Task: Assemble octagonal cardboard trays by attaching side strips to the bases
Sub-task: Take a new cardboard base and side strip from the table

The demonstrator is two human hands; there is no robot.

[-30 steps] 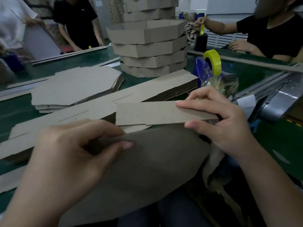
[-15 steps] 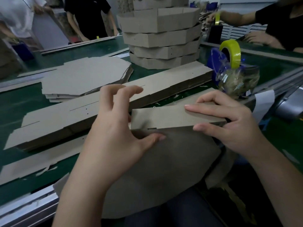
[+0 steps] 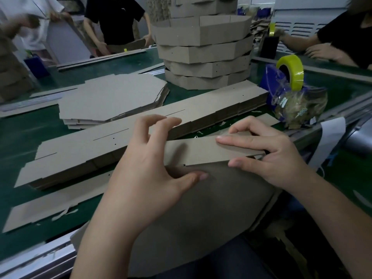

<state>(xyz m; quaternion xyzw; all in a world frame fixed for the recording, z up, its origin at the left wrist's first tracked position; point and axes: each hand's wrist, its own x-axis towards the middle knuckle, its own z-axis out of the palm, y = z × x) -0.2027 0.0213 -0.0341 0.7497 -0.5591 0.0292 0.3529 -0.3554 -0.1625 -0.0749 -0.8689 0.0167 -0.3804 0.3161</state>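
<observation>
Pinching the side strip (image 3: 201, 152) above the base (image 3: 221, 198), right hand (image 3: 277, 158) clamped — left hand (image 3: 145, 170) loose, thumb on base; looks light, bendy — hold edges.

Site: small packaging workshop, hand-assembly line.

- Long green belt-topped desk (image 3: 24, 125) with a metal rail (image 3: 40, 258) along its near edge.
- Tall stack of assembled octagonal trays (image 3: 205, 55) stands mid-desk.
- Pile of flat octagonal bases (image 3: 112, 97) lies beside it; a stack of side strips (image 3: 80, 146) lies in front.
- Cardboard scraps (image 3: 60, 215) litter the belt.
- Blue tape dispenser (image 3: 275, 81) carries a yellow tape roll (image 3: 296, 75).
- Other workers line the far side: one in black (image 3: 114, 19), one in white (image 3: 26, 23), another in black at far right (image 3: 346, 37), all handling cardboard or tape.
</observation>
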